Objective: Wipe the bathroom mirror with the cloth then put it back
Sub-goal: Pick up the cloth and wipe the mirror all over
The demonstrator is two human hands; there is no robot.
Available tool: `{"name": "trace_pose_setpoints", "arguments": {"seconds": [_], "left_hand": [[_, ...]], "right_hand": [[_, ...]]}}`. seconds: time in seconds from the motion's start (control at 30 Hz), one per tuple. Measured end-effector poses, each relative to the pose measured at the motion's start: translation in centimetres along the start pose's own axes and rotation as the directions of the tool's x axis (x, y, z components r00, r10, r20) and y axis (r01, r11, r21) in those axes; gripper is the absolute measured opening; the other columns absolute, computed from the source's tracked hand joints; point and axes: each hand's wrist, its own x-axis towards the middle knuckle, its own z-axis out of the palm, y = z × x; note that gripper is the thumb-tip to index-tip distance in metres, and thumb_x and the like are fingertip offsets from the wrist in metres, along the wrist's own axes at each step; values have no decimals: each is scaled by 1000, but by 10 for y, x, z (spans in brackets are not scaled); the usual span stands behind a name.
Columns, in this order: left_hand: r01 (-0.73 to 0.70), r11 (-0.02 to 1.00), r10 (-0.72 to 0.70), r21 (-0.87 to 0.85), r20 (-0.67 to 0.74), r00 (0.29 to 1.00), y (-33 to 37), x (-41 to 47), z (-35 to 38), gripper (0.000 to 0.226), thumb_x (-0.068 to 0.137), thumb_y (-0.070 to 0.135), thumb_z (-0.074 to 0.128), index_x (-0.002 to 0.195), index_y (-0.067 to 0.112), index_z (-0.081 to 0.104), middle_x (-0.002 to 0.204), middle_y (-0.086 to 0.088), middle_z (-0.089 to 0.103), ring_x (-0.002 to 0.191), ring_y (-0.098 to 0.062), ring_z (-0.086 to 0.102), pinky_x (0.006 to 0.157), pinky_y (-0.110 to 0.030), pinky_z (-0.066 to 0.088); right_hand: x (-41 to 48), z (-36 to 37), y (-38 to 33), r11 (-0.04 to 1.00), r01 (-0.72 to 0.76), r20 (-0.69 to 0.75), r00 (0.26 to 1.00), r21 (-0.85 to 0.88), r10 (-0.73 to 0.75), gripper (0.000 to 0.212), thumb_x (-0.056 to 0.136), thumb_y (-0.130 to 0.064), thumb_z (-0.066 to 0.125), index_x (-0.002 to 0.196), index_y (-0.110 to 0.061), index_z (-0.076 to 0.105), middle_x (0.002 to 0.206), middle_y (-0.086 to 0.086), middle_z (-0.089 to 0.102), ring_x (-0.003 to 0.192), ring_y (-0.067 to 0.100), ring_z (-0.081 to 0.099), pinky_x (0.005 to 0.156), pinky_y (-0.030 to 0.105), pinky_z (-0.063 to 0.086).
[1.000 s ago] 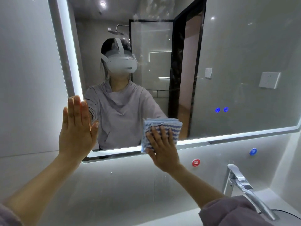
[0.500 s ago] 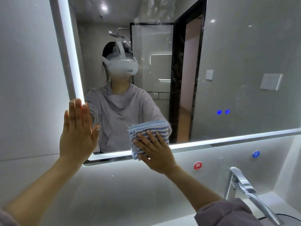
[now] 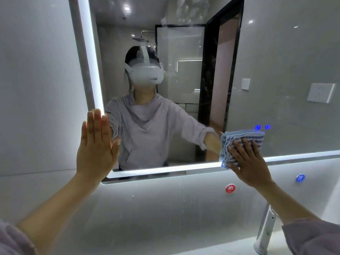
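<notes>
At the lower left corner of the large rectangular glow-edged glass mirror (image 3: 285,61), bracing with the left hand (image 3: 96,144), flat, fingers together. Further right, on the bottom edge, pressing the folded blue-and-white striped cloth (image 3: 244,137) under the spread right hand (image 3: 247,163). Seemingly mid-wipe: cloudy smears (image 3: 176,17) near the top edge, cloth not yet returned.

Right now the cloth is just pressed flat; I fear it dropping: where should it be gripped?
Pinch the cloth at its left edge, where the folded layers fan out, thumb sliding in from the left. The right hand lies flat on it, fingers straight, so curling there likely catches every layer.
</notes>
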Motion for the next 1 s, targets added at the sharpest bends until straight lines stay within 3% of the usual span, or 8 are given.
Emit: {"name": "trace_pose_setpoints", "arguments": {"seconds": [0.07,0.2,0.57,0.7,0.8,0.9,1.0], "left_hand": [[3,1000,-3,-3,-2,1000,0,0,0,69,98,37,27,147,-8,10,156,-26,5,147,-39,3,120,-49,10],[0,1000,0,2,9,1000,-1,0,0,70,97,38,27,148,-7,9,157,-26,4,147,-39,2,121,-48,9],[25,999,-24,-23,56,998,1,0,-4,69,97,37,28,147,-6,13,156,-26,7,146,-41,7,119,-51,16],[24,999,-22,-46,57,998,2,1,-4,69,96,38,26,148,-6,13,157,-25,7,146,-40,8,119,-50,15],[30,998,-27,-50,70,997,2,0,-4,70,96,41,23,148,-5,14,158,-24,7,147,-39,6,121,-46,8],[37,997,-32,-61,77,997,3,0,-6,71,96,42,21,147,-6,15,157,-25,8,146,-40,7,119,-49,13],[39,997,-33,-72,85,996,4,1,-8,71,98,47,12,147,-5,16,157,-25,10,146,-41,10,118,-52,17]], "right_hand": [[0,-3,-2,1000,-4,-8,1000,7,4,57,101,-48,22,147,-14,28,153,9,27,144,34,16,118,52,11],[18,-10,-22,997,-58,-59,996,60,61,62,102,-48,17,154,-18,3,162,4,-2,149,29,2,120,50,5],[154,-50,-106,943,-245,-202,935,224,291,68,99,-52,19,153,-18,-4,161,3,-13,148,30,-4,119,50,-4],[182,-68,-137,964,-158,-205,958,213,202,66,99,-53,14,152,-20,-8,160,1,-17,148,28,-7,118,54,1],[206,-84,-162,982,-44,-184,980,181,78,65,99,-53,15,152,-19,1,162,3,0,148,29,-1,119,53,0],[231,-98,-191,987,89,-199,978,135,-62,65,98,-51,23,152,-15,18,160,7,16,148,30,8,119,51,-1],[244,-105,-204,985,144,-210,970,99,-121,63,97,-50,26,151,-18,23,160,5,20,148,28,9,119,51,1]]}}
